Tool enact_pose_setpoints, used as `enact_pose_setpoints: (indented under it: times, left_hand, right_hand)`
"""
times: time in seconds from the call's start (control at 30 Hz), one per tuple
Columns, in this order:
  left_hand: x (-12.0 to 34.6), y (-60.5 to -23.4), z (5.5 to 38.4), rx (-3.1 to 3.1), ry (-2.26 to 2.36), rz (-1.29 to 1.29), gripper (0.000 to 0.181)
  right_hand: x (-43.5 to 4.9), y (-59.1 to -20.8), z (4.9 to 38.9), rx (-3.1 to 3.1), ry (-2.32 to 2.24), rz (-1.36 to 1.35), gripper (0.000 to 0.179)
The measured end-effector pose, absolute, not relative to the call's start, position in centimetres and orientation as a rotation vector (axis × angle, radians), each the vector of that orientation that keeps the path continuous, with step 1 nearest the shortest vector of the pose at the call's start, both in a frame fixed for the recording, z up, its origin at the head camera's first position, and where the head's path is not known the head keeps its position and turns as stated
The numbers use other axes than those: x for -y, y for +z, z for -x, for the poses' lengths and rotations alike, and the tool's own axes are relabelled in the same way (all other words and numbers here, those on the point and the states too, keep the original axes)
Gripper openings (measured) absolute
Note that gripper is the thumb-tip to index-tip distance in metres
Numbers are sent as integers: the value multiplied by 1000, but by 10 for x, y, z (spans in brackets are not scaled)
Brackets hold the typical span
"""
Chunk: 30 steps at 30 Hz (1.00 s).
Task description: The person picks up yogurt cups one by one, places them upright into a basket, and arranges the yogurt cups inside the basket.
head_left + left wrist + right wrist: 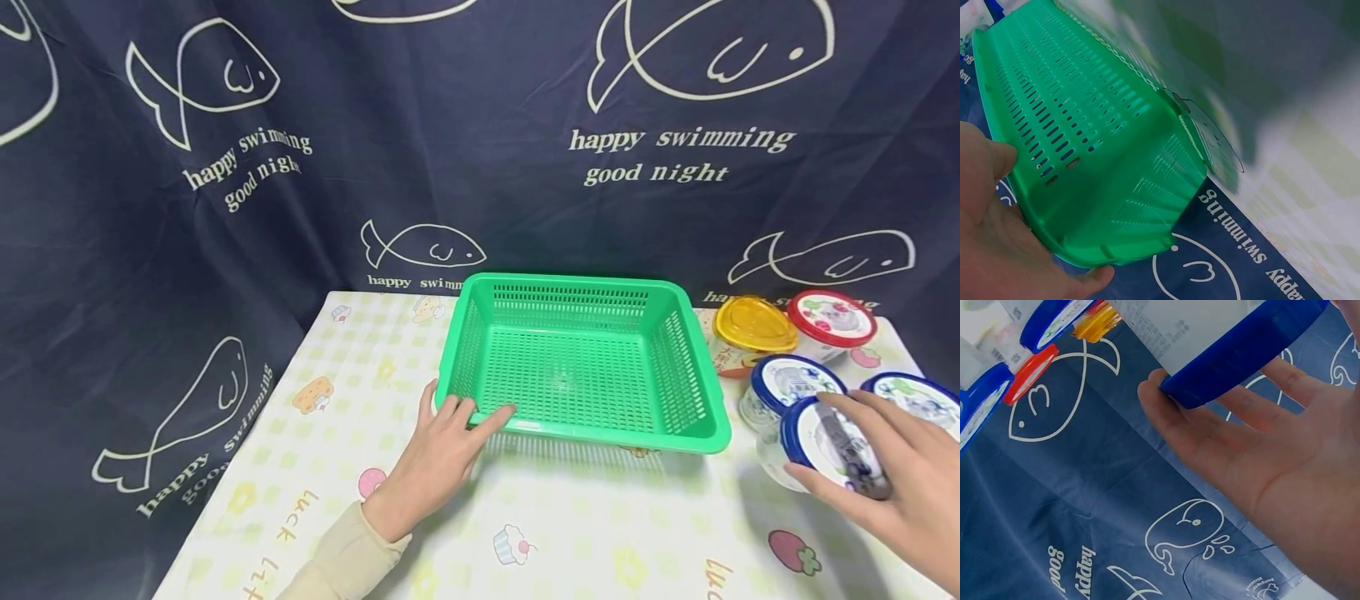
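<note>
A green perforated basket (562, 367) stands on the table. At its front left corner my left hand (442, 446) grips the rim, thumb on the front edge and fingers at the left side; the left wrist view shows this hand (1004, 231) on the basket wall (1072, 119). On the right, my right hand (907, 475) holds a round clear container with a blue lid (813, 442) by its lid. In the right wrist view, fingertips lie against the blue lid's rim (1241, 359); the thumb is mostly out of frame.
Beside it are two more blue-lidded containers (795, 382) (918, 398), a yellow-lidded container (753, 325) and a red-lidded container (832, 318). A patterned cloth (330, 467) covers the table. A dark blue fish-print curtain (480, 167) hangs behind and at the left.
</note>
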<state>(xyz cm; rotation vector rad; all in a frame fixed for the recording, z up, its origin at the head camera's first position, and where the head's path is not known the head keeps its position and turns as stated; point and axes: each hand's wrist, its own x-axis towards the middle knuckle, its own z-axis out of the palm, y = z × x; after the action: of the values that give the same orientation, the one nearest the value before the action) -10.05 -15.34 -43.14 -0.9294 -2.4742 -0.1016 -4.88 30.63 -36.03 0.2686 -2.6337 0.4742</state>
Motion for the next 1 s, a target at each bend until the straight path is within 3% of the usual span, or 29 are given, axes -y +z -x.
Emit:
enact_pose_setpoints:
  times: [0.87, 1.0]
  left_hand:
    - [154, -432, 100, 2484, -85, 926, 51]
    - [154, -431, 100, 2473, -69, 919, 51]
  right_hand:
    - [-285, -330, 80, 2400, 555, -326, 102]
    - [-283, -329, 85, 2406, 527, -312, 95]
